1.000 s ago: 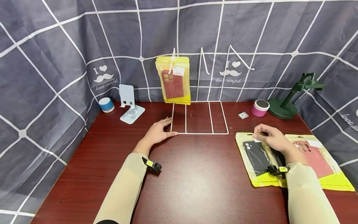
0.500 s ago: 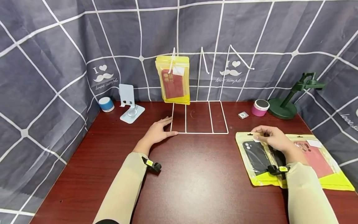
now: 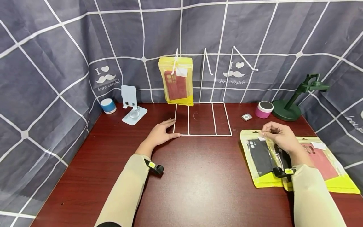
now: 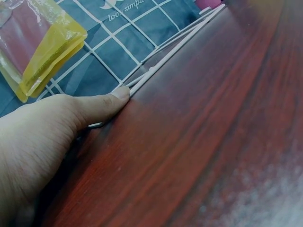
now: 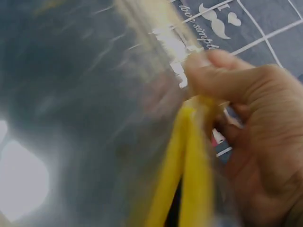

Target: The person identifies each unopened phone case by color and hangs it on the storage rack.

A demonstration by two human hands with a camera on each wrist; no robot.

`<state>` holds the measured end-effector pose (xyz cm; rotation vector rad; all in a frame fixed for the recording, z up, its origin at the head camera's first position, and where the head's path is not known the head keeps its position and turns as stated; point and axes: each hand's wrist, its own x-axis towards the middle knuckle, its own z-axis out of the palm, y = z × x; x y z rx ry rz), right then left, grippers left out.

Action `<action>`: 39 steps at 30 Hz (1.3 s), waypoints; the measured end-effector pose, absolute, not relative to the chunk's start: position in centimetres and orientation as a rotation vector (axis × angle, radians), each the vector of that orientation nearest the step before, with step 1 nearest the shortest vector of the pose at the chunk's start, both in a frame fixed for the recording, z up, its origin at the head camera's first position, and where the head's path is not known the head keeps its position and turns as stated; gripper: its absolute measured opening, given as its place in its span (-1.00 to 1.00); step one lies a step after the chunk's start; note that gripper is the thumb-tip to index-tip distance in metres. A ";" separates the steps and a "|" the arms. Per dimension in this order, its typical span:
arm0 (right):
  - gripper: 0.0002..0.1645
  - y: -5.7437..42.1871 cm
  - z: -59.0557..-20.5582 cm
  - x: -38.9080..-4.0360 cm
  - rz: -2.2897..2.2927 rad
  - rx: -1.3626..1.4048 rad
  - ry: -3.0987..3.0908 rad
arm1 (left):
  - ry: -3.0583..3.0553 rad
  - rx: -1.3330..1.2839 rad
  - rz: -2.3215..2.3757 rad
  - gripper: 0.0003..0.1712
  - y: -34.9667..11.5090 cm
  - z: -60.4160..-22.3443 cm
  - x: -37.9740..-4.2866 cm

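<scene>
Preferably, brace the wire rack (image 3: 207,135) with the left hand (image 3: 159,134), its fingers extended, unclenched, against the front corner. The right hand (image 3: 280,137) pinches the top edge of the black-case bag (image 3: 259,157), at the bench (image 3: 198,173) right; gripping near the hang hole should limit tilting. Backdrop (image 3: 76,34) print reads "love simple"; the bag's white label (image 3: 262,138) is illegible.

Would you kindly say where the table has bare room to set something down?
The widest patch is the front middle of the table, between the left sleeve and the leftmost black-case bag. Another lies left of that sleeve. The right side is crowded: the right hand holds that bag, with the pink-case bag farther right.
</scene>
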<state>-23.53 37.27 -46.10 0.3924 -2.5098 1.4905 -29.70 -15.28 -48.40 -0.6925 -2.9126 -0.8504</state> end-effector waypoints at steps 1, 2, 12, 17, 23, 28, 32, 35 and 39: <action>-0.87 37.1 -45.6 -23.4 1.498 0.394 -2.465 | -2.912 -0.693 -0.851 0.08 -15.3 -48.4 -29.7; -0.88 36.8 -45.1 -23.2 1.508 0.392 -2.422 | -2.911 -0.693 -0.853 0.09 -15.3 -48.4 -29.8; -0.64 37.4 -45.3 -23.6 1.671 0.233 -2.447 | -2.935 -0.682 -0.847 0.06 -15.1 -48.4 -29.7; -0.55 38.0 -46.7 -23.9 1.877 0.163 -2.566 | -2.925 -0.689 -0.851 0.06 -15.1 -48.4 -29.8; -0.68 37.8 -46.8 -24.2 1.915 0.070 -2.661 | -2.920 -0.689 -0.863 0.06 -15.2 -48.1 -29.8; -0.74 37.8 -46.9 -24.1 1.929 0.042 -2.665 | -2.924 -0.688 -0.860 0.08 -15.3 -48.4 -29.8; -0.74 37.9 -47.0 -24.0 1.944 0.126 -2.658 | -2.920 -0.688 -0.852 0.08 -15.3 -48.6 -29.8; -0.70 38.0 -46.9 -23.9 1.939 0.184 -2.641 | -2.918 -0.688 -0.848 0.06 -15.2 -48.6 -29.8; -0.71 37.5 -46.2 -23.7 2.039 0.154 -2.503 | -2.922 -0.684 -0.849 0.05 -15.2 -48.5 -29.7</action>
